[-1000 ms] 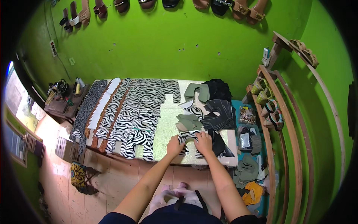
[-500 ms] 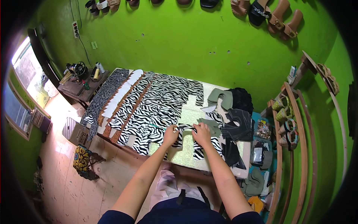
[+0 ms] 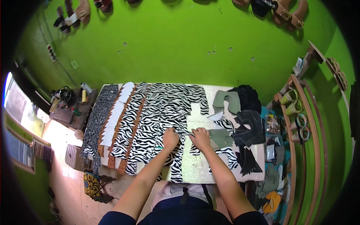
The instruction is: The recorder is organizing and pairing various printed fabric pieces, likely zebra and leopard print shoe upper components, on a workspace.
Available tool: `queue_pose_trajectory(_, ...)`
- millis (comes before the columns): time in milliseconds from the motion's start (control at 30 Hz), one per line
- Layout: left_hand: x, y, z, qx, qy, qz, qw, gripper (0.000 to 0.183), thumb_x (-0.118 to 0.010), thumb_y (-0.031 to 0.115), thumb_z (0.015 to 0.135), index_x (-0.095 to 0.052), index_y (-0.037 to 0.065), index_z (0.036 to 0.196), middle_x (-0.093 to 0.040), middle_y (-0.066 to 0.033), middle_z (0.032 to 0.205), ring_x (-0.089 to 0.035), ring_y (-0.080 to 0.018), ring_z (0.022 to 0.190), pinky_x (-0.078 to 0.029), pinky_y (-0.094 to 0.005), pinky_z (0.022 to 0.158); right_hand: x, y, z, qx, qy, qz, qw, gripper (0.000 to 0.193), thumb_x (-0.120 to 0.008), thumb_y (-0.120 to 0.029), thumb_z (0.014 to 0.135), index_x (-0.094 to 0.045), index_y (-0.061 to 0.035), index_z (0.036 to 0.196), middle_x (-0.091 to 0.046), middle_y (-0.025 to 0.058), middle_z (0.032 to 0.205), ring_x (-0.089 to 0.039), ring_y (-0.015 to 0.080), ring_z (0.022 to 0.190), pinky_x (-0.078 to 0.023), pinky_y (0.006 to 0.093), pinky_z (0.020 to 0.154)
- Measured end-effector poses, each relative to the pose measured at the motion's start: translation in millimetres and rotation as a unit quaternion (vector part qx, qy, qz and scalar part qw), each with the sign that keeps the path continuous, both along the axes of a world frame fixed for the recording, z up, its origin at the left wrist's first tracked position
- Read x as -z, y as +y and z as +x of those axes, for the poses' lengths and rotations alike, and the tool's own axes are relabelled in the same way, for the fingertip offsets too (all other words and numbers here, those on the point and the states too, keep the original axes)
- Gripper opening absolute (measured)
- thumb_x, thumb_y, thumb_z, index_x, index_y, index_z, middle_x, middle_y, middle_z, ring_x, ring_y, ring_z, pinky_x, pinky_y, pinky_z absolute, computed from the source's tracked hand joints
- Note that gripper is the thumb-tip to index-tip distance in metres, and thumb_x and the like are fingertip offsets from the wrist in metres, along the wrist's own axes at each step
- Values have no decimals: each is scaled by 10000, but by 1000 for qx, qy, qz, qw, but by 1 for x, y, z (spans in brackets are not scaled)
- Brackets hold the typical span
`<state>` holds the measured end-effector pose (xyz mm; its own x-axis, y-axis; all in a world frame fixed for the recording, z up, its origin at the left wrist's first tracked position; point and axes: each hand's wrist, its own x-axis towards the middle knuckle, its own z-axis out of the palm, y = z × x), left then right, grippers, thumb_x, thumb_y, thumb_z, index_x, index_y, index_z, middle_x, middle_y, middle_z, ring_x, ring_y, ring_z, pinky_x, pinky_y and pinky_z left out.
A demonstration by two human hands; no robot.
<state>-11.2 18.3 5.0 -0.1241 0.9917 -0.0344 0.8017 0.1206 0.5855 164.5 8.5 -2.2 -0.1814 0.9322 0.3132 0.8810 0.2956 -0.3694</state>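
Note:
A small zebra-print fabric piece (image 3: 184, 132) is stretched between my two hands over the table, seen almost edge-on. My left hand (image 3: 171, 139), its fingers closed, grips the left end above the large zebra-print fabric (image 3: 148, 120). The other end is in the curled fingers of my right hand (image 3: 201, 139), close beside olive-green cut pieces (image 3: 222, 138). Fingertips partly hide the grip on both sides. Below my hands a bare pale strip of the table (image 3: 193, 165) shows.
Black cut pieces (image 3: 249, 128) lie at the table's right. White zigzag-edged material (image 3: 119, 112) and grey patterned fabric (image 3: 98, 120) cover its left. A sewing machine (image 3: 66, 95) stands on a side table. Wooden racks (image 3: 300, 135) with sandals line the right wall.
My view has shifted, so the table sits squarer in it. The fabric piece between my hands has tilted from showing its face to a thin edge. Both hands keep hold.

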Motion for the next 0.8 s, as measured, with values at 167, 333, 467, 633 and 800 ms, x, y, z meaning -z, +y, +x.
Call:
queue_pose_trajectory(167,-9,17,27,58,1,25,998,261,-532,165,768,-585,48,995,-539,-173,994,-557,-325,886,-470,-409,760,-7,27,30,171,17,2,985,359,-599,-304,795,-585,-49,1048,-558,102,982,-483,277,980,-374,404,830)
queue_pose_trajectory(333,-6,35,49,123,-22,-17,992,250,-526,173,780,-570,60,999,-538,-148,1001,-561,-293,899,-479,-389,751,-4,55,80,305,-32,-20,951,392,-624,-294,776,-551,-48,1072,-563,120,994,-498,290,983,-386,424,832)
queue_pose_trajectory(467,-5,43,60,146,-56,-37,987,280,-518,189,794,-564,52,1034,-527,-153,1024,-555,-308,920,-471,-383,787,-7,75,99,354,52,-86,930,393,-683,-260,729,-505,-58,1015,-570,126,996,-518,310,981,-391,430,843)
queue_pose_trajectory(633,0,53,64,135,-91,-73,984,296,-516,186,792,-561,52,1052,-525,-158,1038,-547,-311,940,-461,-375,807,4,97,103,401,126,-160,893,370,-701,-208,709,-472,-78,970,-574,136,994,-519,323,994,-382,425,864)
queue_pose_trajectory(800,2,64,61,152,-147,-68,975,296,-522,211,808,-562,27,1037,-564,-145,949,-580,-266,846,-463,-340,753,16,101,99,324,325,-73,886,275,-628,-110,736,-516,-46,979,-604,106,824,-590,313,713,-454,387,695)
